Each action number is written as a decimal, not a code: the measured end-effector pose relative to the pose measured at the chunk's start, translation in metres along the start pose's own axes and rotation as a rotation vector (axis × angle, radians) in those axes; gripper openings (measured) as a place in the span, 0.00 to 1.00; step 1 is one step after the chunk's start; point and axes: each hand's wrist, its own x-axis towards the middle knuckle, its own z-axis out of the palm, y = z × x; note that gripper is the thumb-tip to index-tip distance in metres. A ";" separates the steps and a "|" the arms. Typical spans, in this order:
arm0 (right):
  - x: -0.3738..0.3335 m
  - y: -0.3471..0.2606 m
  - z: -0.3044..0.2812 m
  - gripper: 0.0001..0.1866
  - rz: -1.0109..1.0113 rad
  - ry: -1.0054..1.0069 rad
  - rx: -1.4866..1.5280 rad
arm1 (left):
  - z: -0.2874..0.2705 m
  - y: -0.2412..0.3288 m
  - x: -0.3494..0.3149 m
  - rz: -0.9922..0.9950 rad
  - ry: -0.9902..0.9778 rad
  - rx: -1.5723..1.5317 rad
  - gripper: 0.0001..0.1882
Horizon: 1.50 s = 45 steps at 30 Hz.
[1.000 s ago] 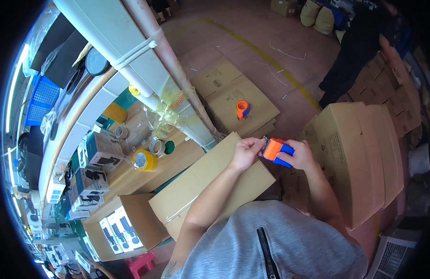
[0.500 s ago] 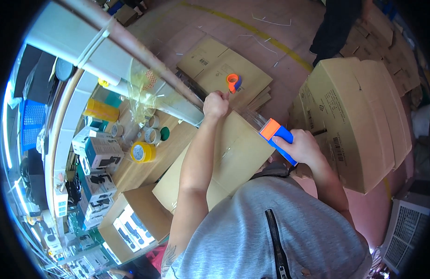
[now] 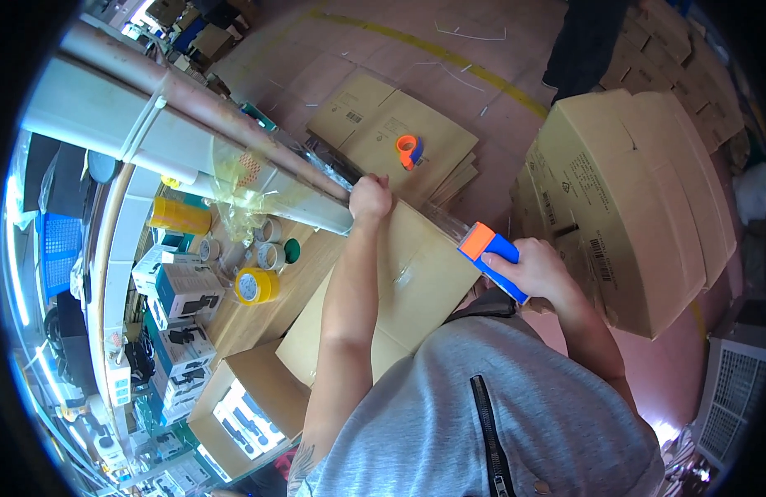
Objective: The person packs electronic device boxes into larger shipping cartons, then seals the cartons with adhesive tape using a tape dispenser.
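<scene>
In front of me lies a brown cardboard carton (image 3: 416, 286), its far right edge slanting toward my body. My left hand (image 3: 371, 197) is closed at the carton's far corner, with the curled fingers partly hidden; what they grip cannot be made out. My right hand (image 3: 542, 270) is wrapped around a blue and orange tape dispenser (image 3: 505, 282) at the near right corner. A clear strip of tape (image 3: 443, 219) runs from the dispenser along that edge toward my left hand.
Left, a wooden bench (image 3: 304, 269) bears yellow tape rolls (image 3: 257, 286) and small product boxes (image 3: 184, 286). An open carton (image 3: 275, 381) holds packed items. A pipe (image 3: 258, 137) slants beside my left hand. Flattened cartons (image 3: 432, 124) carry another dispenser (image 3: 408, 151). Large cartons (image 3: 640, 207) stand right, a person's leg (image 3: 583, 50) beyond.
The view has shifted slightly. The tape strip now lies lower and closer to the carton's edge. Both hands keep almost the same places, with the dispenser still in my right.
</scene>
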 end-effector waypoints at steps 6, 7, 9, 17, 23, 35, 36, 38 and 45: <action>0.000 -0.001 0.007 0.38 0.001 -0.020 -0.048 | 0.020 -0.025 0.015 -0.055 -0.108 -0.070 0.23; 0.002 0.001 0.009 0.38 0.001 -0.037 -0.020 | 0.028 -0.039 0.025 -0.086 -0.211 -0.155 0.28; 0.004 0.002 0.013 0.38 0.002 -0.031 -0.045 | 0.044 -0.053 0.033 -0.112 -0.146 -0.286 0.34; -0.007 0.007 0.005 0.37 -0.006 0.034 0.033 | 0.033 -0.025 0.029 -0.161 -0.287 -0.731 0.38; -0.051 0.007 -0.010 0.35 0.042 -0.035 -0.209 | 0.080 -0.130 0.083 -0.109 -0.141 -0.574 0.34; -0.007 0.035 0.014 0.40 0.145 -0.179 -0.361 | 0.046 -0.059 0.026 -0.026 -0.169 -0.858 0.26; -0.003 0.031 0.012 0.40 0.141 -0.178 -0.357 | 0.046 -0.061 0.020 0.090 -0.019 -0.837 0.26; 0.005 0.025 0.004 0.38 0.145 -0.209 -0.514 | 0.044 -0.044 -0.004 0.218 0.116 -0.810 0.26; 0.040 0.068 0.032 0.35 0.181 -0.458 -0.869 | -0.005 0.023 -0.039 0.823 -0.154 0.390 0.39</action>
